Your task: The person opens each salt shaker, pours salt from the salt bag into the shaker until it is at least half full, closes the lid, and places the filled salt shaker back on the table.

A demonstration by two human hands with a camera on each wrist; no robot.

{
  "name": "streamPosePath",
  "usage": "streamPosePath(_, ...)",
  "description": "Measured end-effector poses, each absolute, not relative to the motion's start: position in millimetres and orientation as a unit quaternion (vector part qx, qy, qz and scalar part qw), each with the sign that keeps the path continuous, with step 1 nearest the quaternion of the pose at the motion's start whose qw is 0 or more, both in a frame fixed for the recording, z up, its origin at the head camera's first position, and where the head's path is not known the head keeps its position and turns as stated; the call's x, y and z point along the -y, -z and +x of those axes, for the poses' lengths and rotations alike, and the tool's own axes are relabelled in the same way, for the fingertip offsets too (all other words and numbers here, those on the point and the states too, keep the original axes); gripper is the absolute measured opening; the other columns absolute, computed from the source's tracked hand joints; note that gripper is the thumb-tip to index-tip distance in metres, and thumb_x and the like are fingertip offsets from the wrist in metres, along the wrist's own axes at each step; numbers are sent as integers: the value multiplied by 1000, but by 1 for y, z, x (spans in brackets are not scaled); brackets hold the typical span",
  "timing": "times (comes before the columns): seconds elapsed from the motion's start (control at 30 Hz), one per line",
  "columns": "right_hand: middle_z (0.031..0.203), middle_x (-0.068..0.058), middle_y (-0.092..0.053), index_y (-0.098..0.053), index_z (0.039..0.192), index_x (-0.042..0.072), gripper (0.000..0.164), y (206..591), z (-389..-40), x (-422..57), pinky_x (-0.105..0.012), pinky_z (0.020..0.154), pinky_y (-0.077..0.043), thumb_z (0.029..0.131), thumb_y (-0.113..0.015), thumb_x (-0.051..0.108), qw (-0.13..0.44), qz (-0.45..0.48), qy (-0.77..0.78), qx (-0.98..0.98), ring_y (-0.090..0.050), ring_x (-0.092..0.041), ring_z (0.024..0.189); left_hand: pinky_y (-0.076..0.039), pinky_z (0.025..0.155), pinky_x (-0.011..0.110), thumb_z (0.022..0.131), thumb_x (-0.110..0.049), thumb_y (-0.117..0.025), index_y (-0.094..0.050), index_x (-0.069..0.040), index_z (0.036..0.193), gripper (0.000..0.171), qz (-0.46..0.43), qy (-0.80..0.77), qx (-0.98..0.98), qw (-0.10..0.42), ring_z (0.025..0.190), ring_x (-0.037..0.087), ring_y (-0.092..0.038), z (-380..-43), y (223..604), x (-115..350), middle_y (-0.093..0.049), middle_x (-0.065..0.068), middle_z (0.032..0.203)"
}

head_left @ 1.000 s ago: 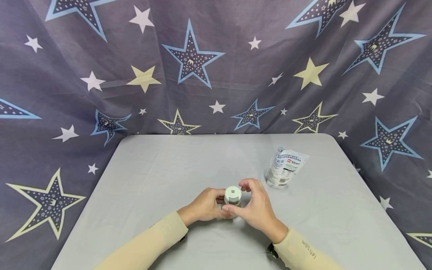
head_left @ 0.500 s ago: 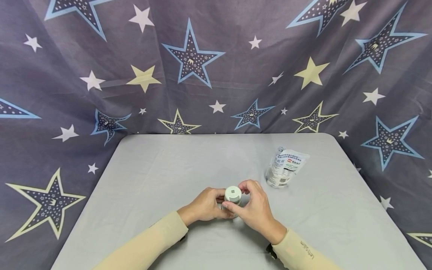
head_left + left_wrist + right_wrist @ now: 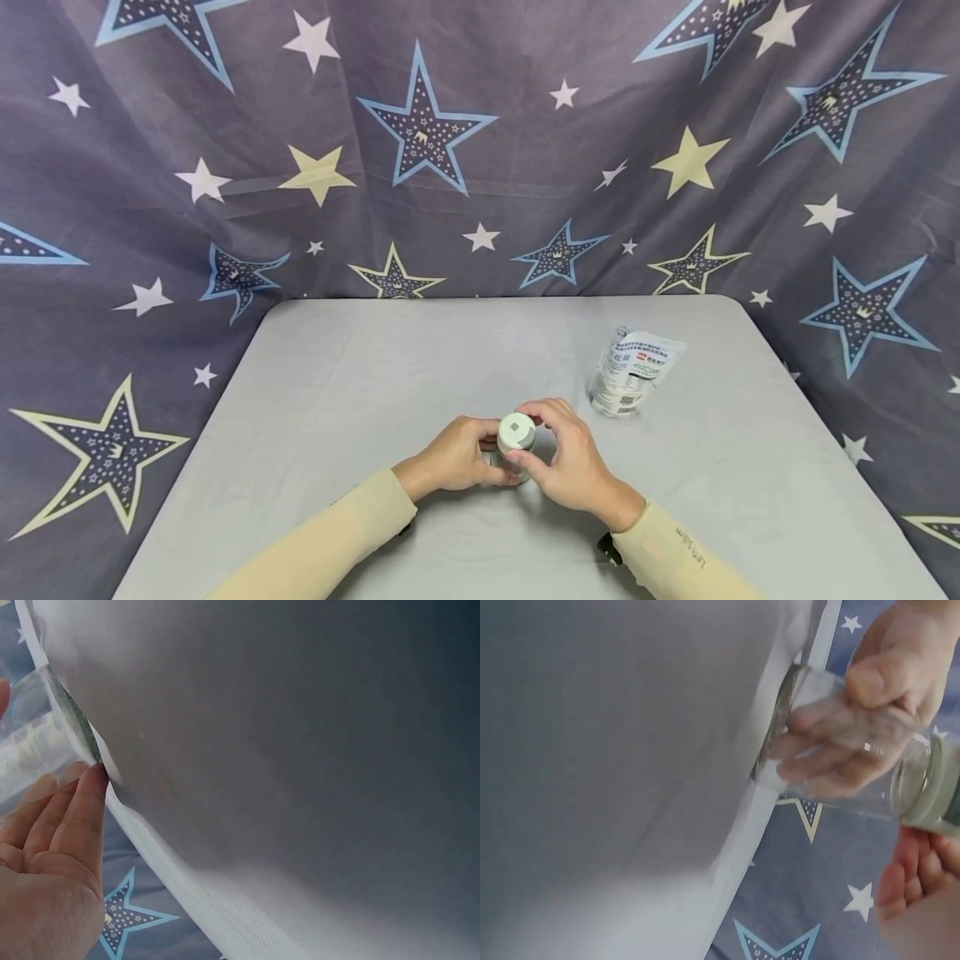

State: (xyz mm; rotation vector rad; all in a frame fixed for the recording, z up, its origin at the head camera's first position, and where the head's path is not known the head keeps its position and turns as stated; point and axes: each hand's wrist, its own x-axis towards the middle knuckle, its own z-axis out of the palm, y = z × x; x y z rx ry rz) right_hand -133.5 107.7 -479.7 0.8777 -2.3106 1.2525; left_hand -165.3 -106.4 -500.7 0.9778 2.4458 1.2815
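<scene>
A clear glass jar (image 3: pixel 877 771) with a pale green lid (image 3: pixel 517 430) stands upright on the table between my hands. My left hand (image 3: pixel 459 455) grips the glass body low down, with fingers on one side and thumb on the other. The fingers show through the glass in the right wrist view. Around the lid, my right hand (image 3: pixel 573 463) curls its thumb and fingers, pinching it from the right. A small square mark sits on the lid's top. In the left wrist view, the jar (image 3: pixel 34 746) shows only in part, and a printed area appears through or on it.
A white printed stand-up pouch (image 3: pixel 637 375) stands behind and to the right of my right hand. The table (image 3: pixel 360 367) has a pale grey cover. A dark star-patterned curtain (image 3: pixel 480 150) hangs behind its far edge and along both sides.
The lid has turned anticlockwise as seen from above: its grey patch has gone from the front to the right side. My right fingers have closed round the lid. The left hand keeps still.
</scene>
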Motion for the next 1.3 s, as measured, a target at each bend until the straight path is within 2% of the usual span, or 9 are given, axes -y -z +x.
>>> streamPosePath(0.17,125,-1,-65,-62,131,5,50,474,-138,-114,-44,102,-50,86,-82,14,111,347,-451,815,-57,-21,119,-55,91,19,75,-23,-94,-72,-20,120,51,334,-431,-832,106,106,6,-69,-165,499,107,-73,-9,116)
streamPosePath(0.33,134,-7,-62,-57,139,2,54,471,-139,-117,-48,107,-46,90,-77,11,76,364,-451,811,-54,-25,127,-55,92,20,75,-24,-95,-73,-20,117,48,331,-427,-835,108,106,7,-69,-165,499,107,-74,-9,114)
streamPosePath(0.4,134,-7,-62,-56,142,3,60,471,-138,-117,-49,106,-47,88,-79,13,81,356,-452,814,-55,-24,126,-54,92,20,75,-25,-94,-72,-21,119,49,330,-426,-835,111,107,6,-68,-165,499,107,-73,-10,115)
streamPosePath(0.53,125,1,-64,-57,140,8,71,476,-136,-113,-44,92,-53,80,-89,28,115,311,-451,829,-58,-17,114,-54,92,19,76,-26,-93,-73,-20,120,49,331,-427,-834,109,107,6,-68,-165,501,107,-73,-8,117)
streamPosePath(0.7,102,6,-63,-63,113,11,66,481,-133,-106,-34,78,-51,65,-98,39,173,256,-458,833,-58,-15,91,-54,90,18,75,-26,-94,-73,-17,115,46,327,-433,-833,110,103,4,-69,-166,502,107,-74,-8,111)
streamPosePath(0.87,93,9,-61,-61,101,15,62,482,-132,-102,-30,73,-49,59,-101,38,204,240,-457,832,-57,-16,86,-55,89,19,74,-26,-94,-74,-18,115,47,326,-439,-830,109,101,3,-69,-165,502,107,-74,-9,110)
streamPosePath(1.07,95,8,-63,-64,102,14,54,480,-131,-101,-31,72,-51,65,-99,33,211,239,-443,838,-58,-14,87,-55,89,19,73,-23,-95,-74,-21,114,46,328,-441,-828,112,101,2,-69,-165,501,106,-74,-11,110)
streamPosePath(1.2,104,5,-66,-67,110,13,47,479,-131,-103,-39,75,-54,73,-94,24,199,269,-439,834,-59,-14,94,-55,90,18,74,-25,-95,-74,-22,117,48,326,-436,-831,112,103,3,-69,-165,500,106,-73,-11,113)
streamPosePath(1.3,111,3,-67,-67,118,10,49,478,-131,-105,-41,82,-54,75,-90,19,184,295,-436,830,-59,-15,101,-54,91,19,75,-27,-94,-73,-22,121,51,326,-430,-834,114,105,4,-68,-165,500,106,-73,-11,116)
